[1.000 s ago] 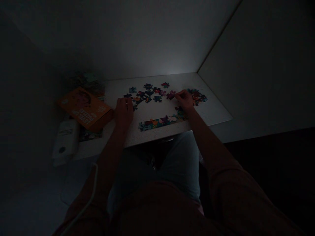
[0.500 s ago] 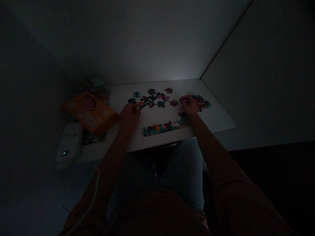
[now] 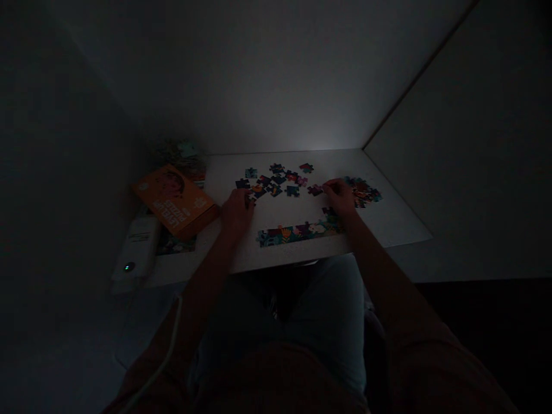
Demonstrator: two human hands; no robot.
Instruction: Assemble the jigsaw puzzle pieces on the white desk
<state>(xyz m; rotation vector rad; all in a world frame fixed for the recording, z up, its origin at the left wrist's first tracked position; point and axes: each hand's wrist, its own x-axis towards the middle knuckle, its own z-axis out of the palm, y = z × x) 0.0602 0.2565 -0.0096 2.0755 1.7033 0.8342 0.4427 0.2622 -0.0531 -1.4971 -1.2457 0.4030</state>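
Observation:
The scene is very dark. On a white table (image 3: 388,221) lie several loose jigsaw pieces (image 3: 276,181) and a joined strip of puzzle (image 3: 297,232) near the front edge. My left hand (image 3: 237,210) rests on the table at the left end of the loose pieces, fingers curled; what it holds is too dark to make out. My right hand (image 3: 340,195) lies between a dark purple piece (image 3: 315,190) and a small cluster of pieces (image 3: 364,192) on the right, its fingertips pinched close by the purple piece.
An orange puzzle box (image 3: 175,201) lies at the table's left, over a printed sheet (image 3: 175,244). A white device (image 3: 135,253) with a small lit dot sits at the left corner, a cable (image 3: 164,356) running down. Walls close in behind and right.
The view has shifted, so everything sits lower and further right in frame. My left hand has slid a little toward the loose pieces. My right hand has let go of the purple piece and drawn slightly right.

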